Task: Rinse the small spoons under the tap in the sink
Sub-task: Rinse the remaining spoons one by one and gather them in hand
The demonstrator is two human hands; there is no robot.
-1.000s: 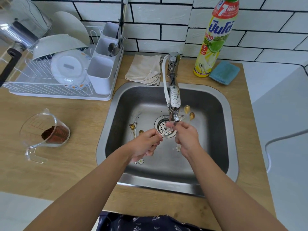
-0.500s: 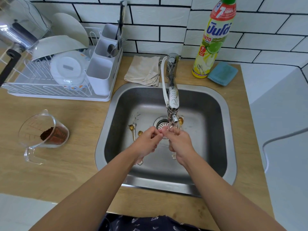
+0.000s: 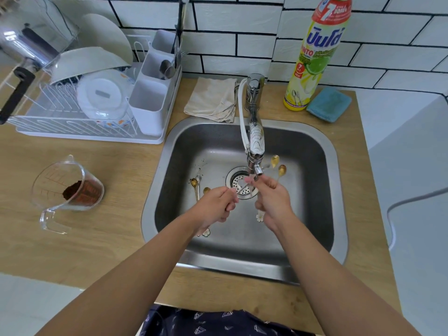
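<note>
At the frame's centre, over the sink (image 3: pixel 315 146), the right hand (image 3: pixel 272 202) pinches a bunch of small spoons (image 3: pixel 278 167), gold bowls fanned up right of the tap (image 3: pixel 254 151). The left hand (image 3: pixel 215 204) curls its fingers round a thin handle below the spout. More spoons (image 3: pixel 195 184) lie left of the drain (image 3: pixel 238 183)

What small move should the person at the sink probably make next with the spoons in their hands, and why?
Probably shift the right hand leftward so its spoon bowls sit under the tap nozzle. The bowls fan out to the right of the nozzle, while the left hand pinches one spoon handle over the drain. More spoons lie in the sink waiting.
</note>
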